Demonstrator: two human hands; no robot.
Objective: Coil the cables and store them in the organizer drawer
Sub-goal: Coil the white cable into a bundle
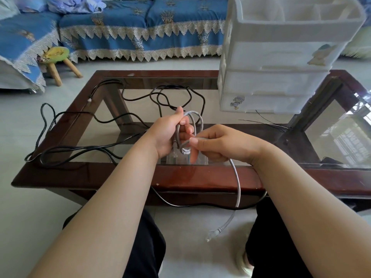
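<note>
Hands above near table edge (140, 177) | left hand (166, 135) grips upright grey cable (197, 125) loops | right hand (216, 145) pinches strand | tail hangs down, plug near floor

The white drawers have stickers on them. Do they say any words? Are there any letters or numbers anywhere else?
No readable text anywhere.
Cartoon sticker on the bottom drawer of the white organizer: a picture only, no words visible.
Sticker on an upper drawer: blurred, nothing legible.
Grey cable and black cables: no print can be made out.

Soft daylight, window glare on glass table (331, 137), wide-angle edge distortion.
</note>
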